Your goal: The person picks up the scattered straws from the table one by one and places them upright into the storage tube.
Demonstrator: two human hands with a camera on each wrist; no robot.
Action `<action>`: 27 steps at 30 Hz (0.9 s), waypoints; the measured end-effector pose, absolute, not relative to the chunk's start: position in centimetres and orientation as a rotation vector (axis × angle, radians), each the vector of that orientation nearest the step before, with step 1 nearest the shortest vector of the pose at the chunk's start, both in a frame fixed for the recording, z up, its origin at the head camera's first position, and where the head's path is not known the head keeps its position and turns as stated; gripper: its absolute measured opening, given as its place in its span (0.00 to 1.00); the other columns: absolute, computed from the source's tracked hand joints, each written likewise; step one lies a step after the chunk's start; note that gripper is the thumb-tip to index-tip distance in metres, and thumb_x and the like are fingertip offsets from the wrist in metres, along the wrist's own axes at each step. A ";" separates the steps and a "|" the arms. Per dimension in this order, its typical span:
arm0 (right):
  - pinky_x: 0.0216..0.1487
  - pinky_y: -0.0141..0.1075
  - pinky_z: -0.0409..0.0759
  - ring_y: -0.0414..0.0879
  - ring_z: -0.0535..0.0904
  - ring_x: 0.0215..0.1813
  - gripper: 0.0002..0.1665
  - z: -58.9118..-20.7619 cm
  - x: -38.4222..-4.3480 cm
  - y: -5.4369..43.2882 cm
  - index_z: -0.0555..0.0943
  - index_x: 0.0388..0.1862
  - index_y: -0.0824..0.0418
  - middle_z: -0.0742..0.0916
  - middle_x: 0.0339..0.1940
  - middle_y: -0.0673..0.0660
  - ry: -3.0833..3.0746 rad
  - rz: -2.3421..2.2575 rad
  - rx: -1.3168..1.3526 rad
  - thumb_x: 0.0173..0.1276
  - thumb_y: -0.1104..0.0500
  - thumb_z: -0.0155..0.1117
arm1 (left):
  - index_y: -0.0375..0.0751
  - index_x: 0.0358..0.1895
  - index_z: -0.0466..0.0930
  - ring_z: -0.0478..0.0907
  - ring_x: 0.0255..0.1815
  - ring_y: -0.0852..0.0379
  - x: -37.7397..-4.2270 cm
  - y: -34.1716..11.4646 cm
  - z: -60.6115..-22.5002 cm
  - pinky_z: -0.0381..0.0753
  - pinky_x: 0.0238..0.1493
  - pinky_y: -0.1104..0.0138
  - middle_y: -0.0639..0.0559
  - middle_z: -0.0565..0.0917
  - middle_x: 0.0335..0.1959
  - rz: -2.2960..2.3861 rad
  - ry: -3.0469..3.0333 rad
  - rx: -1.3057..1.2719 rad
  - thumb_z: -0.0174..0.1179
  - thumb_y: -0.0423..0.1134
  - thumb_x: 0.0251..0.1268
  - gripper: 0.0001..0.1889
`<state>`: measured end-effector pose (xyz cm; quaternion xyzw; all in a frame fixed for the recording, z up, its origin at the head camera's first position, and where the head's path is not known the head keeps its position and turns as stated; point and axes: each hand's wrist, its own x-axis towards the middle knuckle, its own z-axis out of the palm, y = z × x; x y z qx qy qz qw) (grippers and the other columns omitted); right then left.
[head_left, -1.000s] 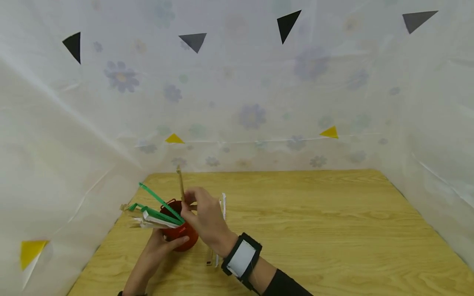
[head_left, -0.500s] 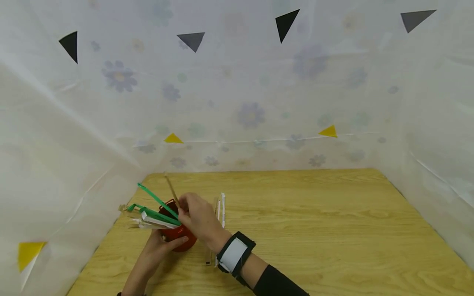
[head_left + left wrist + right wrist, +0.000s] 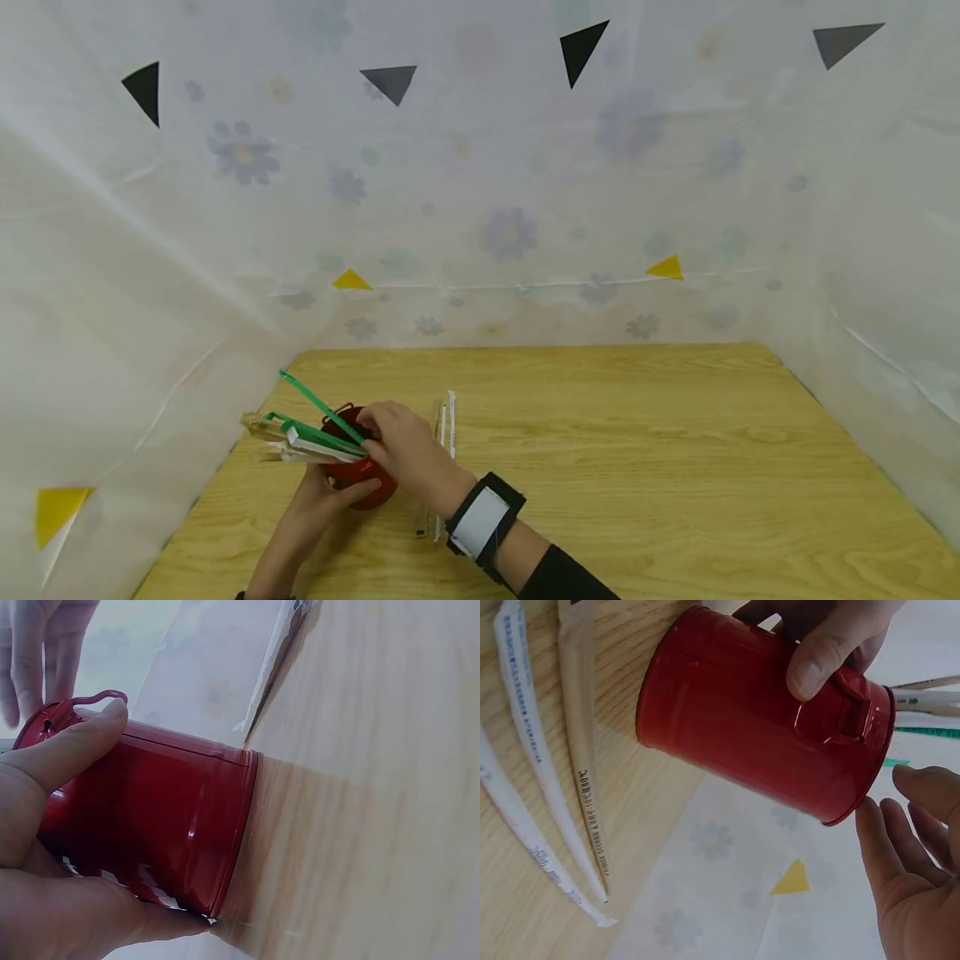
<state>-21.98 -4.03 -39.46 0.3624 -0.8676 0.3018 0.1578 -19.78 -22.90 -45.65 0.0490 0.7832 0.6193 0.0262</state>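
Observation:
My left hand (image 3: 318, 504) grips a red metal bucket (image 3: 366, 482) by its side; the left wrist view shows the thumb (image 3: 82, 750) across the wall near a wire handle. Inside lean wrapped drinking straws: a green straw (image 3: 318, 404) stands apart, while other green, white (image 3: 318, 450) and brown straws (image 3: 258, 425) fan out over the left of the rim. Just over the right of the rim, my right hand (image 3: 412, 454) has its fingers and thumb apart. The right wrist view shows nothing held between them.
Right of the bucket, a brown-wrapped straw (image 3: 581, 720) and two white-wrapped straws (image 3: 526, 712) lie on the wood-patterned table (image 3: 637, 467). White flowered sheeting (image 3: 487, 167) with black, grey and yellow triangles surrounds the table at the back and sides.
The brown straw that my right hand held upright has tilted left into the bucket and been let go among the others. My left hand stays on the bucket.

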 end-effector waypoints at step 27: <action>0.26 0.42 0.76 0.50 0.75 0.25 0.19 -44.5 -22.2 1.9 0.77 0.38 0.75 0.78 0.23 0.59 -2.986 0.914 0.263 0.63 0.61 0.75 | 0.49 0.82 0.45 0.61 0.75 0.46 -19.8 -22.6 -45.5 0.68 0.63 0.69 0.45 0.61 0.78 1.905 2.442 0.208 0.73 0.35 0.61 0.52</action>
